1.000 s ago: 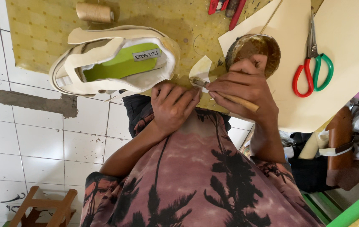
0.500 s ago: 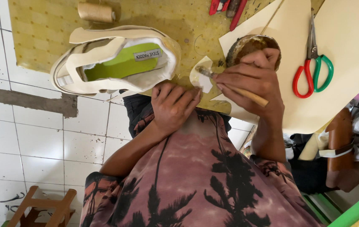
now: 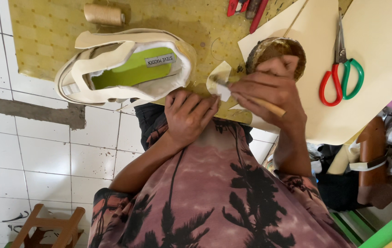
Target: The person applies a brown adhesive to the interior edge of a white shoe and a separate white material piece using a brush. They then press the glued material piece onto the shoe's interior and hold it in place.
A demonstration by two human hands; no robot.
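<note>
Holding a thin wooden stick point(image 3: 262, 104) in a closed pinch, the right hand point(image 3: 269, 89) sits just over a small cream scrap point(image 3: 219, 82) of shoe material, with the stick's working end down on the scrap; what is on that end is hidden. The left hand point(image 3: 189, 115) has its fingers curled, fingertips pressing down at the scrap's near edge on the yellow mat point(image 3: 44, 41), pinning rather than gripping. That scrap looks thin, light and floppy, so it will likely curl or skid if left loose; pinning a corner flat seems the sound way to hold it, and lifting it would want a pinch at a clean edge. Right behind the right hand stands a round brown pot point(image 3: 278, 50), its contents unclear. Left of the hands, touching the mat, lies a cream shoe point(image 3: 122, 69) with a green insole, soft in the upper, stiffer at the sole. Red and green scissors point(image 3: 340, 78) rest on a pale sheet point(image 3: 379, 41) well to the right, and a thread spool point(image 3: 104, 14) lies at the mat's far side.
</note>
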